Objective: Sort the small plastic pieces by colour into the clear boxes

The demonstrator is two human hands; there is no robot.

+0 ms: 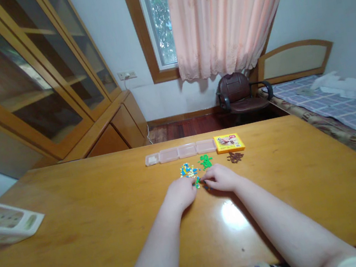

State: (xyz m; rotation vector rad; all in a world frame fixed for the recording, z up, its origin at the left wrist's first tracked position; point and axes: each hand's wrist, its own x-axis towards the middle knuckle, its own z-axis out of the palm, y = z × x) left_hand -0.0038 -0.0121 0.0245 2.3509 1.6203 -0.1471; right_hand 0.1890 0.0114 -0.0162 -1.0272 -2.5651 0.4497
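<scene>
My left hand [181, 192] rests low over the table, its fingers curled at a small green piece [197, 184] with blue bits beside it, which look like tiny building bricks. From the other side my right hand [220, 177] reaches in with bent fingers close to the same piece; what its fingertips pinch is too small to make out. A few dark pieces [207, 187] lie under the right fingers. Just beyond the hands are a pile of mixed blue, yellow and white bricks [188, 170] and a pile of green bricks [206, 161]. Brown bricks [235, 156] form another heap to the right.
Behind the piles runs a row of clear plastic trays [187, 150], ending at a yellow box [229, 142]. On the wooden table [96, 238] a white holder [8, 221] stands far left. A brown chair [239, 91] and a bed [339, 97] are beyond the table.
</scene>
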